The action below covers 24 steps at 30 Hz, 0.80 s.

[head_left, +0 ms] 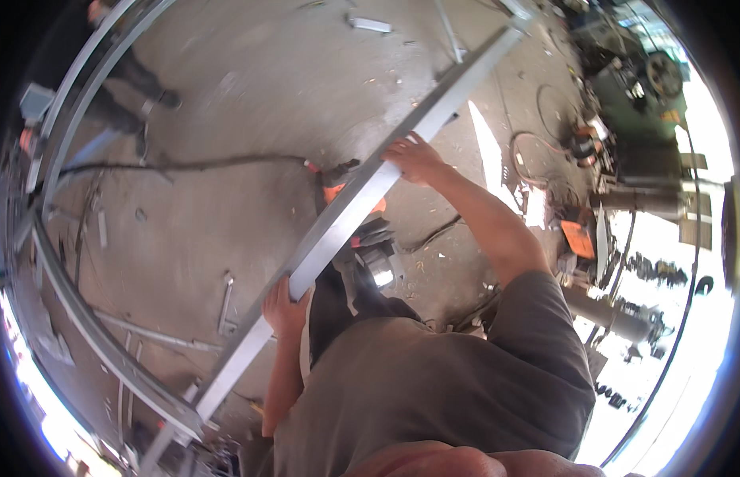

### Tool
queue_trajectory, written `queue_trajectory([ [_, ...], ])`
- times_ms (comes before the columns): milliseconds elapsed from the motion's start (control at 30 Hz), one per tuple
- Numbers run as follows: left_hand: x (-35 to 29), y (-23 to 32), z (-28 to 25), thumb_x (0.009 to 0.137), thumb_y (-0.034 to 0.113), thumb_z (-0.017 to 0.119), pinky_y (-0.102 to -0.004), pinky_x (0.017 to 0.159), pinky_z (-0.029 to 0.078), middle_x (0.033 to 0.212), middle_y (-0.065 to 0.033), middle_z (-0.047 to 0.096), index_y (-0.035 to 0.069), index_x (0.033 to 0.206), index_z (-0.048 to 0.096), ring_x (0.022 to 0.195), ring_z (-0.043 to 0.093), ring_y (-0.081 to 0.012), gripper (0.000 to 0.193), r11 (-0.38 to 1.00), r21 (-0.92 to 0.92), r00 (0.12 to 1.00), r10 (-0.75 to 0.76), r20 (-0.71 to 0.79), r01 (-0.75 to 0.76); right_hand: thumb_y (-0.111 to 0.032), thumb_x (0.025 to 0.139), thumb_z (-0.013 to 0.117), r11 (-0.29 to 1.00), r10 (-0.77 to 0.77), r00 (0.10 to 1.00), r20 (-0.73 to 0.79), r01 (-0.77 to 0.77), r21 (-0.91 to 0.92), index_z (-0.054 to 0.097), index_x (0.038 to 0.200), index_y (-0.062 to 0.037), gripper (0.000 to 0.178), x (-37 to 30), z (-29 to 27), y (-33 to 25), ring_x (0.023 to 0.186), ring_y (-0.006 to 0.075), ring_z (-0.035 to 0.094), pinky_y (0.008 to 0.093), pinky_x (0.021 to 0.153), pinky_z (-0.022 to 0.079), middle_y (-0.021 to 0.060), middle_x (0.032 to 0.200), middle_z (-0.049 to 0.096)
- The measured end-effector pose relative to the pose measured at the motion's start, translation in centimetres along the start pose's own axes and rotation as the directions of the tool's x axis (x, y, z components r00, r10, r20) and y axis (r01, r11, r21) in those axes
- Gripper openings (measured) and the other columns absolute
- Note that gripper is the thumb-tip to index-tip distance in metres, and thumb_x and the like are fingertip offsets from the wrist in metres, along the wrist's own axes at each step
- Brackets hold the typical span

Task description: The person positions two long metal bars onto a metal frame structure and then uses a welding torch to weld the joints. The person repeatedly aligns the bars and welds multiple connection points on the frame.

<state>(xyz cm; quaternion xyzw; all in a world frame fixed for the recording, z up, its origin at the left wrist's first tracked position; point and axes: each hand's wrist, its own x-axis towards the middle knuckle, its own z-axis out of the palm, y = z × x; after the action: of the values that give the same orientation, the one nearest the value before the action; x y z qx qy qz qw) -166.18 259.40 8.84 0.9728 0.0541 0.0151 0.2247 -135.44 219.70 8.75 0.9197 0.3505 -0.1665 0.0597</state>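
A long, pale grey square metal tube (pixel 342 222) runs slantwise from the lower left to the upper right, joined to a larger metal frame. My left hand (pixel 286 308) is closed on its lower part, with some fingers hidden. Farther up the same tube, my right hand (pixel 415 159) is closed over the edge, fingers bent across the top face. Between the hands, an orange-and-black thing (pixel 335 192) shows from under the tube, partly covered by it.
Curved-looking frame bars (pixel 96 326) stand at the left. A dark cable (pixel 203 165) crosses the floor. Another person (pixel 120 103) stands at the upper left. Machinery and cluttered parts (pixel 640 159) line the right side. A short metal piece (pixel 370 25) lies far off.
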Motion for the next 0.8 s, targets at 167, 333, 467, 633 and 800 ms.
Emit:
queue_trajectory([
  [167,-2.3,-3.0,-1.4,0.082,0.034,0.084,-0.051,0.109,0.045,0.138,-0.0158,0.066,0.011,0.141,0.06,0.127,0.061,-0.0359,0.068,0.986,-0.12,0.981,-0.093,0.168,0.114,-0.007,0.071,0.084,0.984,0.112,0.992,-0.064,-0.101,0.147,0.056,0.144,-0.0109,0.078,-2.1,1.8,-3.6,0.14,0.0437,0.046,0.0543,0.122,0.035,0.0188,0.143,0.057],
  [333,-9.3,-4.8,-3.0,0.078,0.03,0.084,-0.0483,0.116,0.04,0.126,-0.0052,0.066,0.019,0.144,0.057,0.127,0.06,-0.0267,0.072,0.992,0.017,0.992,-0.128,0.005,0.128,-0.02,0.079,0.084,0.994,0.054,0.99,-0.129,-0.065,-0.082,0.047,0.146,-0.0082,0.077,-4.9,1.5,-5.6,0.148,0.0386,0.038,0.0571,0.128,0.024,0.0194,0.147,0.05],
  [467,-13.1,-7.0,-4.0,0.078,0.033,0.081,-0.0496,0.116,0.04,0.125,-0.0044,0.066,0.022,0.143,0.059,0.125,0.06,-0.026,0.069,0.958,0.169,0.97,-0.212,-0.122,0.231,-0.02,0.082,0.085,0.989,0.057,0.983,-0.172,-0.079,-0.127,0.048,0.145,-0.0099,0.074,-5.9,0.8,-6.4,0.148,0.0373,0.039,0.0567,0.126,0.029,0.0164,0.146,0.051],
  [633,-14.5,-7.2,-4.0,0.079,0.032,0.083,-0.0501,0.118,0.036,0.125,-0.0034,0.066,0.023,0.144,0.056,0.125,0.06,-0.0251,0.07,0.937,0.185,0.954,-0.281,-0.105,0.297,-0.018,0.08,0.088,0.985,0.073,0.994,-0.082,-0.085,-0.152,0.048,0.143,-0.0113,0.075,-6.7,-0.1,-6.5,0.148,0.0358,0.042,0.0547,0.122,0.037,0.0138,0.146,0.053],
  [800,-14.6,-6.8,-3.9,0.076,0.032,0.085,-0.0495,0.114,0.039,0.122,-0.005,0.066,0.022,0.144,0.057,0.125,0.059,-0.0276,0.074,0.939,0.184,0.956,-0.279,-0.094,0.292,-0.016,0.078,0.089,0.979,0.132,0.984,-0.119,-0.148,-0.137,0.047,0.145,-0.0108,0.079,-7.5,0.4,-6.9,0.149,0.0371,0.04,0.0522,0.123,0.037,0.0154,0.152,0.05],
])
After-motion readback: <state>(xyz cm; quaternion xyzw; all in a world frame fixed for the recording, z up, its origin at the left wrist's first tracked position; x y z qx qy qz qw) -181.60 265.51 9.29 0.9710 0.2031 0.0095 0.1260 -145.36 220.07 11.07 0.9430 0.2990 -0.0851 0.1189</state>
